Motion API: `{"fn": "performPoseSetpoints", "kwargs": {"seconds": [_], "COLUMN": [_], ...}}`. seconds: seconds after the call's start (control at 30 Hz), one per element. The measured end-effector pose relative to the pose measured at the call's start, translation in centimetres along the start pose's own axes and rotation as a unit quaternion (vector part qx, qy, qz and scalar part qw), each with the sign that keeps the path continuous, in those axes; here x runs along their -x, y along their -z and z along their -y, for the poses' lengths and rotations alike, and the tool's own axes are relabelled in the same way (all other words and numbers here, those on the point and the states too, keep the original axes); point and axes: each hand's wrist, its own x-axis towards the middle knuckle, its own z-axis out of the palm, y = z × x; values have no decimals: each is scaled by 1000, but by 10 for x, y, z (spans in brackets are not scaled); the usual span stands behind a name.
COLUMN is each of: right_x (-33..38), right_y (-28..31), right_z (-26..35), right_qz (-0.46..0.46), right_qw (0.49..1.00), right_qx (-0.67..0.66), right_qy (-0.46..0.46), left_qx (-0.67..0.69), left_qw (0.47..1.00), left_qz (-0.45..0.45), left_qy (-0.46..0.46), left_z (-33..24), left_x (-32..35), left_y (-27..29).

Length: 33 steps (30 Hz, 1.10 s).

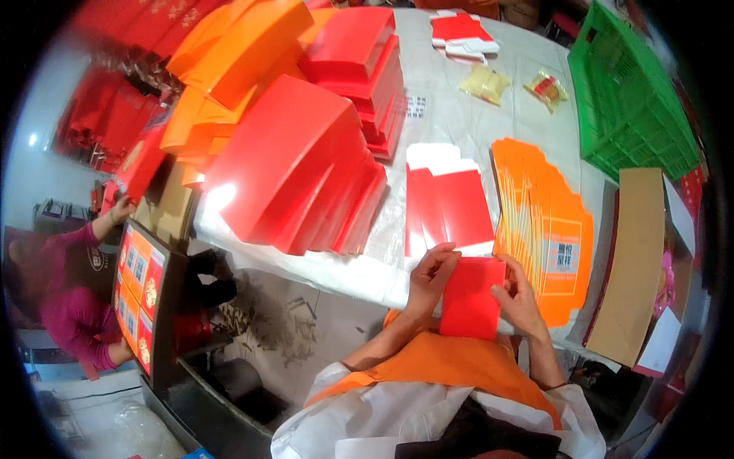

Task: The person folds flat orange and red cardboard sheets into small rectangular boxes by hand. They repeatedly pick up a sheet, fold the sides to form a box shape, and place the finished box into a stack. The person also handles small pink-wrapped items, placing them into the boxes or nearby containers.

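Left hand (433, 277) and right hand (521, 297) fingers are grasping a red card (469, 302) between them, seemingly mid-work; red sheets (456, 200) are lying just beyond the fingers, apparently undone; red stacks (284, 164) are standing leftward, possibly done.

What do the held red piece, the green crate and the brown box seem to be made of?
Red piece: probably smooth paper or thin card, judging by its flat face and straight edges. Green crate: likely smooth plastic, given its even colour and latticed sides. Brown box: looks like matte cardboard, from its dull tan panel.
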Motion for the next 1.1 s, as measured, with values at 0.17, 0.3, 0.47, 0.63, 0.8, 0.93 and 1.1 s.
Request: {"fn": "performPoseSetpoints", "kwargs": {"seconds": [0.17, 0.3, 0.47, 0.63, 0.8, 0.93, 1.1], "right_x": [-70, -157, -251, -282, -250, -169, -107], "right_y": [28, 44, 13, -31, -3, -10, -48], "right_z": [48, 146, 263, 273, 196, 57, -40], "right_qz": [-133, -98, -69, 54, 3, -21, -40], "right_qw": [971, 927, 935, 967, 960, 937, 830], "right_qx": [-130, -253, -204, -106, -66, 262, 483], "right_qy": [149, 261, 280, 224, 274, 230, 275], "left_qx": [71, 87, 100, 93, -66, -358, -525], "left_qw": [983, 987, 988, 985, 984, 890, 789], "left_qz": [-96, -123, -115, -133, -163, -131, -136], "left_qy": [-137, -56, -41, -49, -40, -252, -290], "left_z": [-9, -6, -7, -8, -5, 22, 33], "left_x": [-20, -9, 2, 6, -8, -50, -87], "left_y": [21, 31, 26, 24, 31, 39, 28]}}
